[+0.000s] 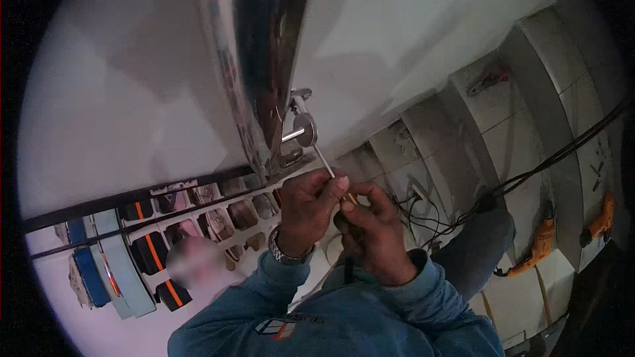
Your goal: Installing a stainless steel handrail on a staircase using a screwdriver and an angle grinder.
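Both hands meet around a slim screwdriver [322, 158] whose pale shaft slants up to a round metal disc [305, 130] on a handrail bracket. My left hand [307, 206], with a metal-band watch [288, 249] at its wrist, pinches the shaft between thumb and fingers. Just right of it, my right hand [380, 235] closes around the handle end; a bit of yellow shows there and the rest is hidden. Above, a polished metal handrail [254, 46] runs along the white wall, joined to the disc by a short rod [292, 135].
Stairs [522, 139] descend on the right, with two orange power drills [539, 246] [600, 220] and red-handled pliers [488, 81] on them. Dark cables [529, 173] cross the steps. At left are trays of sunglasses [243, 214] and black boxes with orange stripes [148, 254].
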